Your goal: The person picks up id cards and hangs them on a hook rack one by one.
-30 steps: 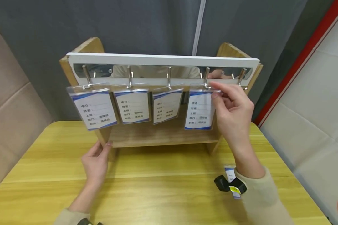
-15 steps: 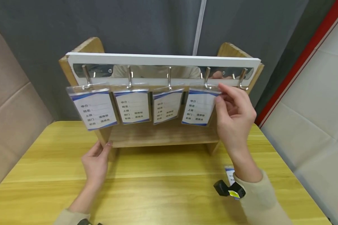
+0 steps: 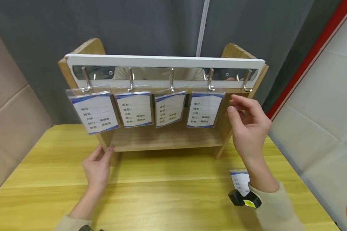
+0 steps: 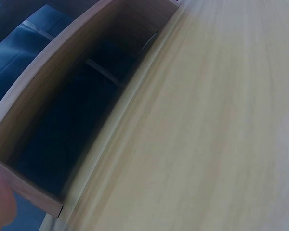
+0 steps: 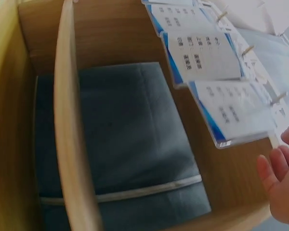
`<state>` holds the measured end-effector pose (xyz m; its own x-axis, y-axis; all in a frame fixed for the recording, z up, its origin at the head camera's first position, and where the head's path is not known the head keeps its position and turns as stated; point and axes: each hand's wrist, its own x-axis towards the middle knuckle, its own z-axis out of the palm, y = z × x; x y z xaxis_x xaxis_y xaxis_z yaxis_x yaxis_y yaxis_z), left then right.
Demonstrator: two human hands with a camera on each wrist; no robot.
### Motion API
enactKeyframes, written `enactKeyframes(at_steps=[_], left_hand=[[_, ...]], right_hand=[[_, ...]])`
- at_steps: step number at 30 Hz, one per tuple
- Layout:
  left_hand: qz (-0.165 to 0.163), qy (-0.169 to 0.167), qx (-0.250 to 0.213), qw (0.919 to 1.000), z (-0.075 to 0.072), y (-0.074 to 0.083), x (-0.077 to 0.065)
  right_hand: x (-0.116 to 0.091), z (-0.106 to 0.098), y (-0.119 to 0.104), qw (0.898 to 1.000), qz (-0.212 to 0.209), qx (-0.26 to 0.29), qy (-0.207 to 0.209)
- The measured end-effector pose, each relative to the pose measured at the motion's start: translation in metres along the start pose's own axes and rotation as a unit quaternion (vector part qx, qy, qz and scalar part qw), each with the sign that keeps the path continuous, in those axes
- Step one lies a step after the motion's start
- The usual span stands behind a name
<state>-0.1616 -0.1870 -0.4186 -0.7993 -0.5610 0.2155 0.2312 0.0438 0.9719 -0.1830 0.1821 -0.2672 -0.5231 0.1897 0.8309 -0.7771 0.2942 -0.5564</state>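
Note:
Several clear-sleeved badges hang from hooks on a wooden rack [image 3: 167, 146]. The rightmost hanging badge [image 3: 206, 109] is on the fourth hook from the left; the fifth hook [image 3: 246, 81] carries no badge. My right hand [image 3: 250, 123] hovers just right of that badge, fingers loosely bent and holding nothing. In the right wrist view a gap shows between the fingers [image 5: 279, 166] and the nearest badge [image 5: 233, 110]. My left hand [image 3: 98, 166] grips the rack's lower left side panel, thumb on its front; in the left wrist view only a fingertip [image 4: 1, 199] shows beside the wood.
Another badge [image 3: 240, 181] lies on the wooden table [image 3: 162, 199], partly hidden by the right wrist's camera [image 3: 244, 198]. A white rail [image 3: 164, 60] with a mirrored strip spans the rack's top. A grey curtain [image 3: 150, 25] hangs behind.
My right hand has let go of the fourth badge and moved right, away from it. That badge now hangs by itself on its hook. The left hand stays on the rack.

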Motion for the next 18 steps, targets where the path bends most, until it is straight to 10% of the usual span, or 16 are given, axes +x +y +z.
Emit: enactKeyframes(at_steps=[18], left_hand=[[0.002,0.001,-0.006,1.0,-0.001,-0.002,0.0]], right_hand=[[-0.022,-0.041,0.032,0.991,0.044,0.08,-0.095]])
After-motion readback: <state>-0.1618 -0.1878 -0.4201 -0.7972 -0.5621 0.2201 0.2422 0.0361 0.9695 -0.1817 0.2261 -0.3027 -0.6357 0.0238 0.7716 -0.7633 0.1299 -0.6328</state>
